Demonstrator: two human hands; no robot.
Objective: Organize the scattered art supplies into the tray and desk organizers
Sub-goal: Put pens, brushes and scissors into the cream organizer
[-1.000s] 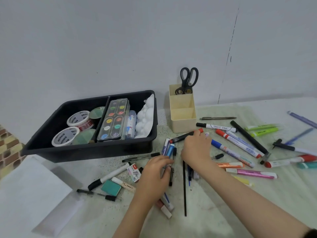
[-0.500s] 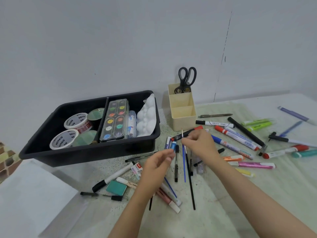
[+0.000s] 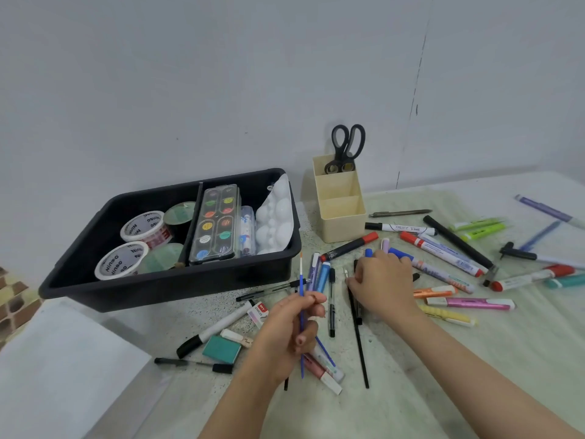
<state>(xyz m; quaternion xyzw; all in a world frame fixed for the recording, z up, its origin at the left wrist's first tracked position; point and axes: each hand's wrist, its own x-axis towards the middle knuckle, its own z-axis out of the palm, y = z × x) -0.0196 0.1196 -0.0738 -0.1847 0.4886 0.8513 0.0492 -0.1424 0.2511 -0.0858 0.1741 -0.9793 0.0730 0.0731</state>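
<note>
My left hand (image 3: 292, 332) is shut on a thin blue paintbrush (image 3: 301, 280), held upright above the table. My right hand (image 3: 381, 285) presses down on the pile of pens, fingertips at the top of a long black brush (image 3: 359, 343); whether it grips it is unclear. A black tray (image 3: 164, 289) at the left holds tape rolls (image 3: 122, 259), a watercolour set (image 3: 217, 224) and white foam balls (image 3: 275, 217). A beige desk organizer (image 3: 340, 217) stands behind the pens, with black scissors (image 3: 346, 147) in its rear slot.
Markers, pens and highlighters (image 3: 478, 231) lie scattered across the right half of the table. A black-and-white marker (image 3: 215, 327), a teal eraser (image 3: 221, 349) and a staples box (image 3: 258, 312) lie near the tray's front. White paper (image 3: 60, 369) covers the lower left.
My left hand has taken the blue paintbrush and raised it upright. My right hand has dropped back onto the pens beside the black brush. The camera has shifted slightly.
</note>
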